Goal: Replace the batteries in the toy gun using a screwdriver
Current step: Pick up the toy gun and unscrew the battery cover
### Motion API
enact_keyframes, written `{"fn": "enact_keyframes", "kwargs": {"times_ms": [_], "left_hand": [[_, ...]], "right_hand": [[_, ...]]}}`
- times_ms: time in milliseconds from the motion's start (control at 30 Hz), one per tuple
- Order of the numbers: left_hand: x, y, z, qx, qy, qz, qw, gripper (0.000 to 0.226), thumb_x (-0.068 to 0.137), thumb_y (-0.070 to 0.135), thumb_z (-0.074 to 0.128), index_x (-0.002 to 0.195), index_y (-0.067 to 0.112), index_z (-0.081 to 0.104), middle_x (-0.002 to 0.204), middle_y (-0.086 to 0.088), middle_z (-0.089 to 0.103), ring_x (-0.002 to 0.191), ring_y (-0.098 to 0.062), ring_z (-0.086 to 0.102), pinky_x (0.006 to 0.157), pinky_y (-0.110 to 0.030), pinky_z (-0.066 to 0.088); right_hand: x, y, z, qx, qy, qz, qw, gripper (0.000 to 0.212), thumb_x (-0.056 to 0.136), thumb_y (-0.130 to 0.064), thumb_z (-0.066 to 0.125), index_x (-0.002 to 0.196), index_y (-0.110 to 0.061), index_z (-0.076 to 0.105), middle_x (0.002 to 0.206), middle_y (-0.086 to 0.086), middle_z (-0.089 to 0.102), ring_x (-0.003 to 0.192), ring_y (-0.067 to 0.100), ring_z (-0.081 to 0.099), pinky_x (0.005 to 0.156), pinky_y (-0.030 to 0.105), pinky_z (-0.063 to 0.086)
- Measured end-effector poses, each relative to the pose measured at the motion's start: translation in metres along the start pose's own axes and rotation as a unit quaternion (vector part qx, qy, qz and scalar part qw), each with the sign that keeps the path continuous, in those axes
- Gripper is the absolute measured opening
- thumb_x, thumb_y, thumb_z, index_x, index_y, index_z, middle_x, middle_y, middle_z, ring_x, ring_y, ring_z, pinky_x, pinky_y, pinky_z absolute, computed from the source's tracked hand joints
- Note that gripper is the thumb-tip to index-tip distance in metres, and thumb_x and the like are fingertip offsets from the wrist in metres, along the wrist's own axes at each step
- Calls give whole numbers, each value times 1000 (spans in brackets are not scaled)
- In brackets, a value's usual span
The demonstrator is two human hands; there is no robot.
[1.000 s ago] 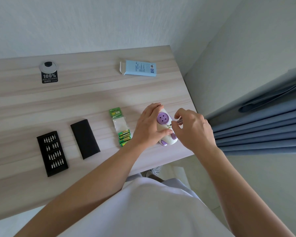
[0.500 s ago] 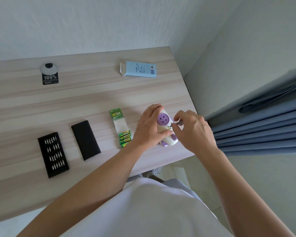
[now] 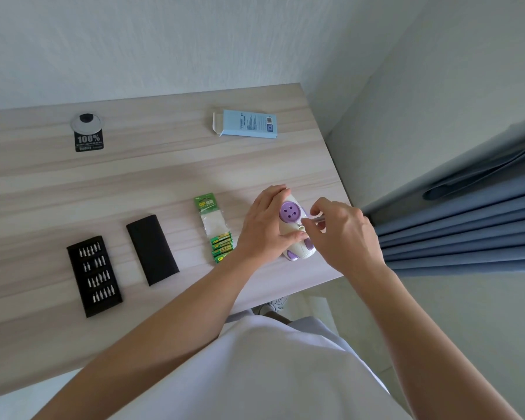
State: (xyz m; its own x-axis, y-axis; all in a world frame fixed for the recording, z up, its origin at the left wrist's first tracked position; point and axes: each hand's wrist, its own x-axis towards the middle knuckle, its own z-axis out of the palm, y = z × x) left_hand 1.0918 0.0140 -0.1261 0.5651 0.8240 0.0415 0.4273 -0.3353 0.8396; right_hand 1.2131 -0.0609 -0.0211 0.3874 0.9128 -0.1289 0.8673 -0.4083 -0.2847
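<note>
Scene is lit evenly by soft, diffuse light, fairly bright. Only faint, soft-edged shadows are cast on the table (image 3: 170,177) beside objects. Wide-angle bending is seen toward the edges: table rim and wall (image 3: 194,40) corner are bent and slanted. Sharp focus is kept throughout

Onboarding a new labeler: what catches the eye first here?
Action at the table's right edge: the left hand grips the white-and-purple toy gun while the right hand pinches a thin screwdriver against it. Just left lies a green battery pack.
</note>
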Motion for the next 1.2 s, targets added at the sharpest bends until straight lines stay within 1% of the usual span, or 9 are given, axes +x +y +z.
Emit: {"fn": "enact_keyframes", "kwargs": {"times_ms": [67,167,400,533,633,800,967,1067,1200], "left_hand": [[1,-1,0,0,-3,1,1000,86,66,53,69,137,9,49,147,-3,43,139,-21,36,116,-29,27],[1,-2,1,-1,-1,1,1000,86,66,53,70,138,9,49,148,-3,43,140,-21,35,116,-32,28],[0,-1,1,-1,4,1,1000,90,66,58,65,139,10,48,148,-2,43,140,-20,35,117,-29,27],[0,-1,1,-3,9,4,1000,88,65,58,63,137,8,50,146,-3,45,138,-20,37,115,-25,26],[0,-2,1,-4,5,6,1000,84,68,50,73,138,10,49,147,-2,43,139,-19,35,116,-30,28],[-1,-1,0,-12,2,-3,1000,89,65,60,62,139,13,48,148,0,42,140,-18,33,116,-29,26],[0,-2,1,-12,2,0,1000,85,67,51,69,140,12,48,148,-1,42,141,-18,33,117,-27,24],[-1,-1,1,-8,8,5,1000,84,68,48,69,139,11,48,148,-2,43,140,-18,34,116,-27,26],[0,-1,1,-10,9,10,1000,87,65,57,62,137,10,49,146,-2,44,138,-17,35,115,-25,26]], "right_hand": [[1,-1,-3,-24,-9,21,999,23,93,-39,61,90,-17,64,82,1,69,79,34,60,67,37,52],[1,-2,-2,-26,-16,18,999,18,91,-28,61,84,-12,62,75,5,65,73,37,56,62,38,50],[-5,0,2,-19,8,-28,999,3,92,-18,60,90,-20,60,85,-1,58,74,35,57,62,41,51],[-5,-1,-1,-28,6,3,1000,13,94,-37,57,97,-25,61,90,-7,63,80,31,59,66,35,46],[-2,-3,-5,-72,-10,29,997,30,95,-46,54,90,-18,64,81,1,68,76,34,59,65,35,48],[-2,-5,-5,-46,-20,-13,999,11,94,-25,57,88,-16,60,83,1,64,74,37,58,64,41,52],[-4,-4,-5,-87,-11,-50,995,5,95,-22,56,95,-21,61,90,0,59,71,36,58,60,37,50],[-5,-4,-4,-91,-10,-41,995,11,97,-28,52,100,-22,61,95,-2,61,75,35,61,64,37,50],[-3,-7,-9,-87,-14,8,996,32,96,-52,51,100,-22,63,92,-6,67,83,31,64,64,32,44]]}}
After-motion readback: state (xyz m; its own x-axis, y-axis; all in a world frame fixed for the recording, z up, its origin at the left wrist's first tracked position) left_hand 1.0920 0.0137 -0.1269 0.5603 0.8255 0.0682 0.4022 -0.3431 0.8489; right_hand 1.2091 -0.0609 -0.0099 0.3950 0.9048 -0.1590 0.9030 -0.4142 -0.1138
